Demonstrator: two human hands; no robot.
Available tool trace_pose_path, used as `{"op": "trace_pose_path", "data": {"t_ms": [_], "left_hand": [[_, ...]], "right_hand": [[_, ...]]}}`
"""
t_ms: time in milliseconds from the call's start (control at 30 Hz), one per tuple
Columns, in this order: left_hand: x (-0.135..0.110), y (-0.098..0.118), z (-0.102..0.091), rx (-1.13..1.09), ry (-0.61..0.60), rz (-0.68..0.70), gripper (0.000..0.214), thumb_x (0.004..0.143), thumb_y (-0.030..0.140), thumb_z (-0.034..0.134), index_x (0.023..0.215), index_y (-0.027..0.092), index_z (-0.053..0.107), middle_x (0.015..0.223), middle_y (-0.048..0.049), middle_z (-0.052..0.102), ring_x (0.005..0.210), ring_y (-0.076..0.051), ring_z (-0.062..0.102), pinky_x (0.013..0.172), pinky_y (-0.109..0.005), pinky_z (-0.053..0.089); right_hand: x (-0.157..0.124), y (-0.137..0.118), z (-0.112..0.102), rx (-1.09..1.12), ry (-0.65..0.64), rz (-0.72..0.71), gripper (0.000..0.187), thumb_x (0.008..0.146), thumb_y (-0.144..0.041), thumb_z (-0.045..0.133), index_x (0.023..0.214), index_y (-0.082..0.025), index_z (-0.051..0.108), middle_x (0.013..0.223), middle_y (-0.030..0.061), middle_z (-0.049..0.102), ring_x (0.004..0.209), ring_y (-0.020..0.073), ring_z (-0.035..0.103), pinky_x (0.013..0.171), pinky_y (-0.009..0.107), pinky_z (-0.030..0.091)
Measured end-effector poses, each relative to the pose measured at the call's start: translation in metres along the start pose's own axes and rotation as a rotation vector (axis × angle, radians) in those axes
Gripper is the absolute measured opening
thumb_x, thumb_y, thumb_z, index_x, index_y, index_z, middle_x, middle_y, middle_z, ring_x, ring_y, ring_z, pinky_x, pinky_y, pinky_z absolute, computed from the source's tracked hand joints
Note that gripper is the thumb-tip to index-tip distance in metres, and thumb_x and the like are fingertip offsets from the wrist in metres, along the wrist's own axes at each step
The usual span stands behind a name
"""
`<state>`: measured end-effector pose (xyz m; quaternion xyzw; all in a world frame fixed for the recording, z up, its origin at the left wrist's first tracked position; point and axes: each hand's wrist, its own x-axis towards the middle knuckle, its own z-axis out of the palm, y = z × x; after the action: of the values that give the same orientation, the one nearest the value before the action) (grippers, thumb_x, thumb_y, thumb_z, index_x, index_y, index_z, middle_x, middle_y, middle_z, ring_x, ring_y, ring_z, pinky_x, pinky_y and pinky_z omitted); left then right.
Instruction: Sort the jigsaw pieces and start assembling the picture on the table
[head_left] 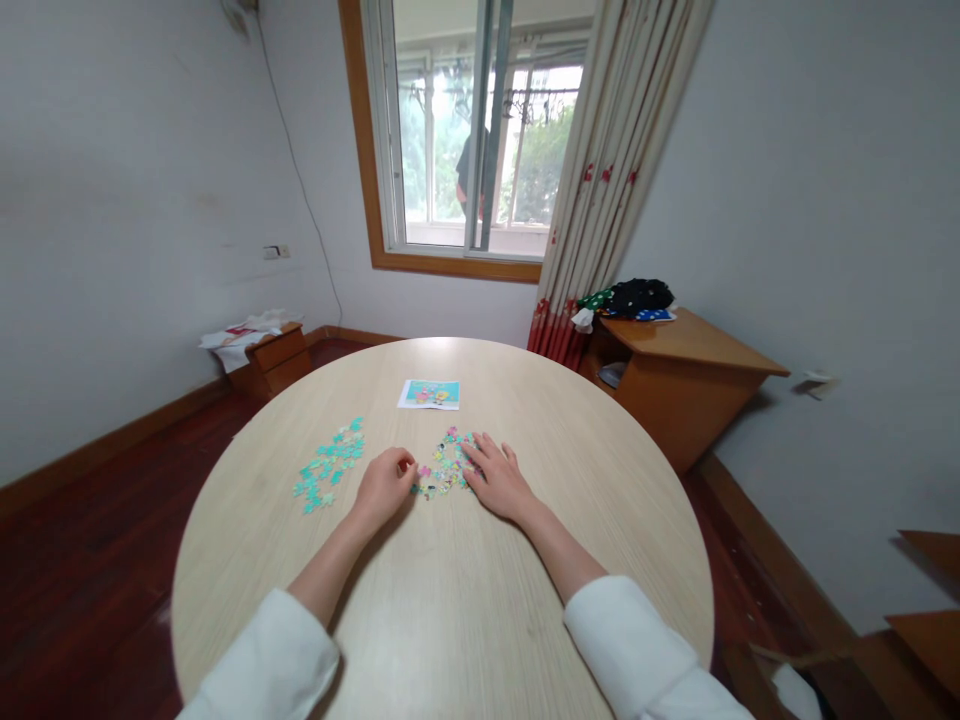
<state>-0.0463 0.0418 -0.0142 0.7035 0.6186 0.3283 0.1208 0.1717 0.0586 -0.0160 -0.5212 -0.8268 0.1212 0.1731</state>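
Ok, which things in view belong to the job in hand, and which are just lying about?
Likely in the job:
mixed-colour puzzle pieces by the left hand and right hand
turquoise pieces
printed picture sheet
round table

Apparently lying about:
fabric pile on the wooden desk
papers on the drawer cabinet

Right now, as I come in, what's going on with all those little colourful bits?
Someone in white sleeves has both hands at a pile of mixed-colour puzzle pieces on a round table. The right hand is spread over the pile's right side. The left hand is curled at its left edge; I can't tell whether it holds a piece. Teal pieces lie in a separate group farther left, and a colourful picture sheet lies beyond the pile.
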Motion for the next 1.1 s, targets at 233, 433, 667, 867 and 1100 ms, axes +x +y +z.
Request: {"op": "trace_pose_path", "data": {"t_ms": [233, 433, 667, 867, 1100], "left_hand": [[-0.007, -0.008, -0.007, -0.11, -0.166, 0.005, 0.024, 0.07, 0.032, 0.061, 0.085, 0.014, 0.067, 0.076, -0.0053, 0.065, 0.069, -0.017, 0.057, 0.063, -0.027, 0.042], [-0.01, -0.005, -0.013, -0.003, -0.257, 0.033, 0.017, 0.069, 0.027, 0.065, 0.081, 0.016, 0.068, 0.082, -0.0062, 0.066, 0.076, -0.019, 0.059, 0.068, -0.027, 0.042], [-0.012, 0.003, -0.013, 0.062, -0.274, 0.018, 0.012, 0.076, 0.021, 0.057, 0.08, 0.015, 0.067, 0.083, -0.0075, 0.066, 0.077, -0.019, 0.059, 0.07, -0.028, 0.041], [-0.011, 0.009, -0.017, 0.11, -0.27, -0.037, 0.011, 0.076, 0.022, 0.057, 0.076, 0.015, 0.066, 0.082, -0.0079, 0.065, 0.075, -0.019, 0.058, 0.068, -0.028, 0.04], [-0.01, 0.005, -0.014, 0.152, -0.265, -0.059, 0.015, 0.075, 0.029, 0.058, 0.069, 0.016, 0.063, 0.075, -0.0065, 0.065, 0.07, -0.019, 0.057, 0.063, -0.027, 0.036]], "right_hand": [[0.003, 0.007, 0.005, 0.075, 0.057, 0.04, 0.045, 0.093, -0.029, 0.038, 0.137, -0.019, 0.043, 0.151, 0.0121, 0.031, 0.141, 0.0216, 0.023, 0.113, 0.049, 0.014], [0.006, 0.014, 0.01, 0.154, 0.107, 0.081, 0.044, 0.092, -0.026, 0.04, 0.135, -0.019, 0.045, 0.149, 0.0121, 0.034, 0.14, 0.0212, 0.026, 0.112, 0.049, 0.018], [0.009, 0.02, 0.014, 0.186, 0.154, 0.072, 0.042, 0.091, -0.025, 0.04, 0.131, -0.018, 0.049, 0.147, 0.0139, 0.038, 0.138, 0.0221, 0.03, 0.11, 0.049, 0.023], [0.011, 0.025, 0.017, 0.197, 0.173, 0.052, 0.042, 0.091, -0.027, 0.039, 0.13, -0.017, 0.051, 0.146, 0.0145, 0.039, 0.138, 0.0215, 0.031, 0.11, 0.048, 0.024], [0.01, 0.024, 0.015, 0.208, 0.17, 0.063, 0.041, 0.091, -0.027, 0.039, 0.129, -0.018, 0.052, 0.145, 0.0137, 0.04, 0.137, 0.0215, 0.032, 0.11, 0.048, 0.025]]}}
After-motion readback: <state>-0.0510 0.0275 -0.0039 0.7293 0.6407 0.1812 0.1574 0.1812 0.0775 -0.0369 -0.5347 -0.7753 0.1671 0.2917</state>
